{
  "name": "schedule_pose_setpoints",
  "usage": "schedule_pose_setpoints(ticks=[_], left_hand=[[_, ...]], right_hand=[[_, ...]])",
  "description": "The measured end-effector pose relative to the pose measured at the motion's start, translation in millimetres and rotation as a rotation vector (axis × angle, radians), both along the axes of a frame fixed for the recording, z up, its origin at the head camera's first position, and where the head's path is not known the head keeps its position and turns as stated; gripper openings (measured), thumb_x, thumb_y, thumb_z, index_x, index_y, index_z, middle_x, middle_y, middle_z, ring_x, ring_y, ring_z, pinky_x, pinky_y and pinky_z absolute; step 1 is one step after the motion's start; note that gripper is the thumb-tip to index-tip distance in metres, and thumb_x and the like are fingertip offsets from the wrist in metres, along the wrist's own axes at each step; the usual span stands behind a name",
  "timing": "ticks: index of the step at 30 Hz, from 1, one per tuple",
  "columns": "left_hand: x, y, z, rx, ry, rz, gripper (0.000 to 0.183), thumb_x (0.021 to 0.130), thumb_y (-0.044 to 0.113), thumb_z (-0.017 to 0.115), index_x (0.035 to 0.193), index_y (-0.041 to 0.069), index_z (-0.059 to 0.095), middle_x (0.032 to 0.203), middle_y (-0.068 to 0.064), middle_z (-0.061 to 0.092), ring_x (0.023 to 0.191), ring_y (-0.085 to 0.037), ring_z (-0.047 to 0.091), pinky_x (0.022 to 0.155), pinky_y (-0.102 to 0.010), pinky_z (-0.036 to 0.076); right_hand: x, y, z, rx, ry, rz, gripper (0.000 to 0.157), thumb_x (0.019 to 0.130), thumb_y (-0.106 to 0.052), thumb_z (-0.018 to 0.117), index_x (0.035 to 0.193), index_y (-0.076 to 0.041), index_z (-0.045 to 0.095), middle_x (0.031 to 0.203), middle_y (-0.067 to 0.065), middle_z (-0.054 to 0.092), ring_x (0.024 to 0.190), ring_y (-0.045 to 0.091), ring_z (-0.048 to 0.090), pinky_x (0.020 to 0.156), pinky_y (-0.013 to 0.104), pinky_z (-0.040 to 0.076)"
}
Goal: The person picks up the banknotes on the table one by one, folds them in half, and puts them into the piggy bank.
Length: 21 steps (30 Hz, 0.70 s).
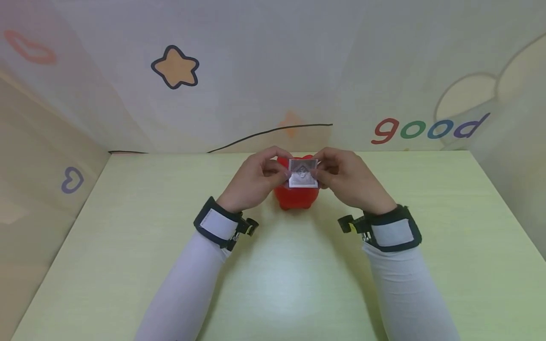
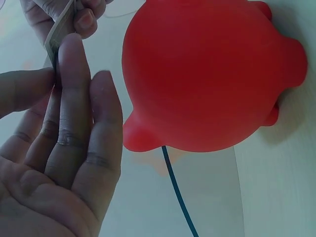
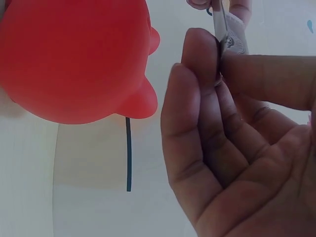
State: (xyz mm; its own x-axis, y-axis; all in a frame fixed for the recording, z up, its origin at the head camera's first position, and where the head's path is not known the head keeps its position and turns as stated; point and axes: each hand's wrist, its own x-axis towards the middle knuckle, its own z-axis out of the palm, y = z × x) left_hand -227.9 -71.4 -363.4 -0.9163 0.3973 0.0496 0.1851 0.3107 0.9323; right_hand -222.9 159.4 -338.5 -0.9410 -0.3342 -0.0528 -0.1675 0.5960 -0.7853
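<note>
A small square silvery packet (image 1: 303, 183) with a dark printed emblem is held up by both hands. My left hand (image 1: 254, 181) pinches its left edge between thumb and fingers, and my right hand (image 1: 353, 179) pinches the right edge the same way. Seen edge-on in the left wrist view, the packet (image 2: 60, 32) is thin and flat. Part of its printed face shows past the right thumb in the right wrist view. Close behind and below it stands a round red piggy bank (image 1: 296, 200) with short feet, its upper part partly covered by the packet and fingers.
The pale table (image 1: 277, 284) carries the piggy bank near its back edge. Behind rises a light backdrop (image 1: 264, 61) printed with a star, a heart and the word "good". Both wrists wear black straps (image 1: 392, 232) with small camera mounts.
</note>
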Motion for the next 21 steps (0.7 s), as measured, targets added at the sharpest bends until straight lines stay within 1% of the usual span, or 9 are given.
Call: schedule_pose_setpoints(ticks=[3, 6, 9, 12, 15, 18, 21], left_hand=[[-0.5, 0.0, -0.3, 0.022, 0.003, 0.008, 0.025, 0.102, 0.005, 0.059, 0.124, 0.014, 0.065, 0.103, -0.01, 0.076, 0.09, -0.03, 0.072, 0.071, -0.036, 0.054], [-1.2, -0.2, -0.8, 0.039, 0.01, 0.023, 0.02, 0.101, 0.005, 0.06, 0.118, 0.012, 0.069, 0.104, -0.011, 0.077, 0.089, -0.027, 0.073, 0.082, -0.044, 0.06], [-1.8, -0.6, -1.3, 0.07, 0.014, 0.03, 0.019, 0.101, 0.004, 0.062, 0.115, 0.01, 0.073, 0.108, -0.009, 0.076, 0.089, -0.025, 0.073, 0.088, -0.048, 0.061], [-1.9, -1.3, -1.1, 0.095, 0.02, 0.023, 0.021, 0.1, 0.003, 0.063, 0.115, 0.01, 0.076, 0.11, -0.007, 0.074, 0.094, -0.023, 0.073, 0.09, -0.042, 0.062], [-2.0, -2.4, -1.2, 0.096, 0.024, 0.025, 0.022, 0.1, 0.004, 0.065, 0.116, 0.011, 0.078, 0.11, -0.005, 0.074, 0.098, -0.021, 0.073, 0.09, -0.036, 0.062], [-1.9, -3.2, -1.0, 0.09, 0.026, 0.032, 0.022, 0.1, 0.006, 0.066, 0.116, 0.012, 0.079, 0.109, -0.004, 0.075, 0.099, -0.021, 0.073, 0.09, -0.034, 0.062], [-1.9, -3.3, -0.9, 0.086, 0.024, 0.042, 0.022, 0.099, 0.007, 0.067, 0.116, 0.013, 0.08, 0.108, -0.004, 0.076, 0.1, -0.02, 0.073, 0.09, -0.035, 0.061]], right_hand=[[0.8, 0.6, 0.3, -0.01, 0.014, -0.003, 0.023, 0.102, -0.008, 0.061, 0.125, -0.011, 0.065, 0.108, 0.014, 0.072, 0.088, 0.029, 0.071, 0.081, 0.037, 0.061], [1.4, 1.0, 0.2, -0.024, 0.039, 0.004, 0.026, 0.103, -0.008, 0.059, 0.127, -0.016, 0.067, 0.109, 0.012, 0.073, 0.088, 0.03, 0.07, 0.081, 0.037, 0.06], [1.5, 1.9, -0.8, -0.046, 0.061, 0.015, 0.028, 0.104, -0.007, 0.057, 0.126, -0.018, 0.07, 0.114, 0.009, 0.073, 0.09, 0.028, 0.07, 0.082, 0.037, 0.06], [0.9, 2.7, -1.2, -0.07, 0.068, 0.021, 0.028, 0.104, -0.007, 0.057, 0.124, -0.017, 0.073, 0.119, 0.006, 0.073, 0.094, 0.026, 0.07, 0.083, 0.036, 0.06], [0.5, 3.4, -0.4, -0.071, 0.054, 0.018, 0.028, 0.104, -0.008, 0.058, 0.124, -0.016, 0.074, 0.121, 0.006, 0.072, 0.096, 0.026, 0.071, 0.086, 0.036, 0.06], [1.4, 4.2, 1.6, -0.065, 0.024, 0.011, 0.028, 0.104, -0.011, 0.058, 0.125, -0.016, 0.075, 0.123, 0.007, 0.071, 0.098, 0.028, 0.072, 0.09, 0.04, 0.059], [2.5, 4.6, 3.3, -0.059, 0.004, 0.007, 0.029, 0.104, -0.014, 0.058, 0.127, -0.017, 0.074, 0.125, 0.008, 0.071, 0.098, 0.029, 0.072, 0.094, 0.044, 0.057]])
